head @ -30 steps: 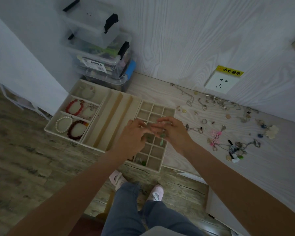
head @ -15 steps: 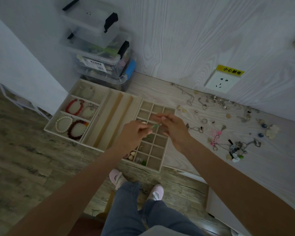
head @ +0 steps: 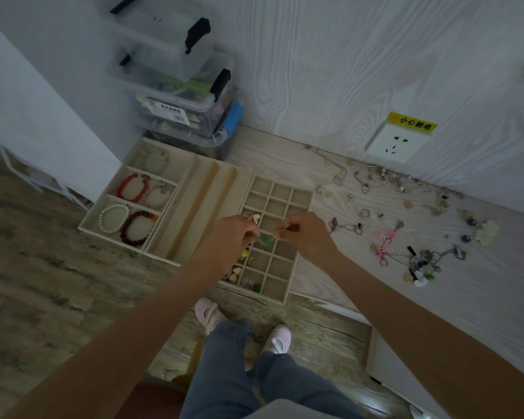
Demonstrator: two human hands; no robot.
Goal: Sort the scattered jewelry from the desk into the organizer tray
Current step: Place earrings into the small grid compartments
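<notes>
The left hand and right hand were held close together above the middle rows of the gridded section of the organizer tray, fingers of both curled to a pinch. Between the fingertips hung a small green piece, apparently on a fine wire or hook; which hand bore its weight could not be told. A second earlier the same hands had been pressed together with the item nearly hidden between them; they had since drawn slightly apart, so that the piece was stretched out in plain view over the grid. In my judgement this marked the end of untangling or straightening and the start of placing it in a compartment.

Several cells near the tray's front-left corner already held small pale and green items. The left section held a red bracelet, a pearl bracelet and a dark red bracelet.

To the right of the tray, the desk carried much unsorted jewelry: rings, chains along the back edge, a pink piece, and a tangled cluster towards the front edge. The task was judged well short of complete.
</notes>
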